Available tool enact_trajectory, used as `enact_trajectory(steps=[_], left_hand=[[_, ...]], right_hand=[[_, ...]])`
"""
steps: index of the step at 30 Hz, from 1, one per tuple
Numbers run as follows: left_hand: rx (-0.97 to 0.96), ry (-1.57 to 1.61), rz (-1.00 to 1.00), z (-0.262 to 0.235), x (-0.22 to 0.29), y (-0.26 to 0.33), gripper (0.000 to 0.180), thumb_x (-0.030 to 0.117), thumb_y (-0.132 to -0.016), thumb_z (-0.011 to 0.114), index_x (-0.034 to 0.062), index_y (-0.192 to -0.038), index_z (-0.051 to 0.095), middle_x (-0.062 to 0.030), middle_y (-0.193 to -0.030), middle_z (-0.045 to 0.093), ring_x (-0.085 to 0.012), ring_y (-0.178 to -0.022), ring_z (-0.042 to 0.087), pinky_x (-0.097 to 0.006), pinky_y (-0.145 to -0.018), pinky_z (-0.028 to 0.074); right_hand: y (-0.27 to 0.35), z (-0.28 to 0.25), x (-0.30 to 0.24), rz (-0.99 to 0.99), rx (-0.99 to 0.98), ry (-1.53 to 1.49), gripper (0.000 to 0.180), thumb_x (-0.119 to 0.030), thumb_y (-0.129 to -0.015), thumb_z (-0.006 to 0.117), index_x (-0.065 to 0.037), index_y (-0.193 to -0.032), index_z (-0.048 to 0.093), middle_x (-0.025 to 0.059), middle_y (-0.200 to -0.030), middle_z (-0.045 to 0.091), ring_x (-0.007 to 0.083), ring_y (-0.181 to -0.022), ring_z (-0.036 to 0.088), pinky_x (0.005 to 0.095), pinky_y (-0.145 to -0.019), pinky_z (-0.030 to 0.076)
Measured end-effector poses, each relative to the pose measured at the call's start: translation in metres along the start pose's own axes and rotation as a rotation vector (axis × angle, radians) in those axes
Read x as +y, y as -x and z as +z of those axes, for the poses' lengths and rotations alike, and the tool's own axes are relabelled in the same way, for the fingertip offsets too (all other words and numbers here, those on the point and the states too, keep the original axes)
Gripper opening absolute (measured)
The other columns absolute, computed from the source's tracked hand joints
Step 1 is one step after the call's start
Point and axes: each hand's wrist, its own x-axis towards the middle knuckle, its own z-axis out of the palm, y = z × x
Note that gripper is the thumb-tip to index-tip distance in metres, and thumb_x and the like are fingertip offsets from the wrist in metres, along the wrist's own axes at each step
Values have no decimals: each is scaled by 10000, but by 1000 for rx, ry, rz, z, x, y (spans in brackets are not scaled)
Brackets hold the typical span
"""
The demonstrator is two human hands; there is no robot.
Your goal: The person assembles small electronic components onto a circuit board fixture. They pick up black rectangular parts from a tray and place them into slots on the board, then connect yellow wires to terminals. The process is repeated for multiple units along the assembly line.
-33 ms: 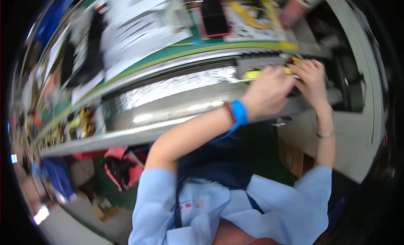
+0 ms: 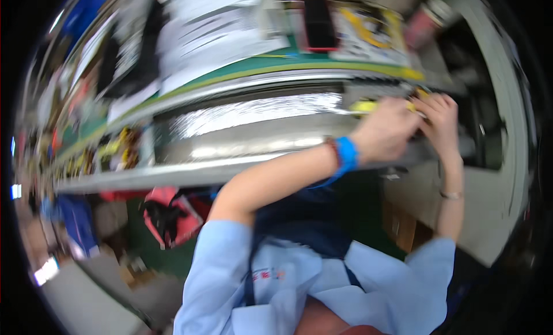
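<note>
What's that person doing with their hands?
The left hand and right hand are close together, fingers at something small and partly yellow, too blurred to name. Another yellow thing shows beside the left hand. Beyond them, a phone and papers lie on the bench.

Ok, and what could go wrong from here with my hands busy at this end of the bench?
The small yellow piece by your left hand and right hand might slip, though blur hides the grip. The thin blue tail below your blue wristband could snag on the bench's metal front edge. The larger yellow item beside your left hand could get knocked.
</note>
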Motion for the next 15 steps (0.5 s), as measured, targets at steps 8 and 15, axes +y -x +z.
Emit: enact_trajectory(steps=[8,15], left_hand=[[351,-207,215,-97,9,52,312,123,-662,650,62,-962,585,-156,-1172,581,-275,-1058,561,-380,-907,424],[815,-1106,-501,-316,-40,260,341,97,-840,538,-14,-1161,513,-162,-1115,569,-328,-1074,484,-429,-955,342]], right_hand=[[0,-33,17,101,-233,71,578,-94,-709,731,-91,-1258,551,91,-1223,575,269,-1199,492,407,-1044,307],[-53,-47,-37,10,-35,91,431,-63,-861,627,-56,-1279,526,100,-1206,572,253,-1150,499,367,-1015,309]])
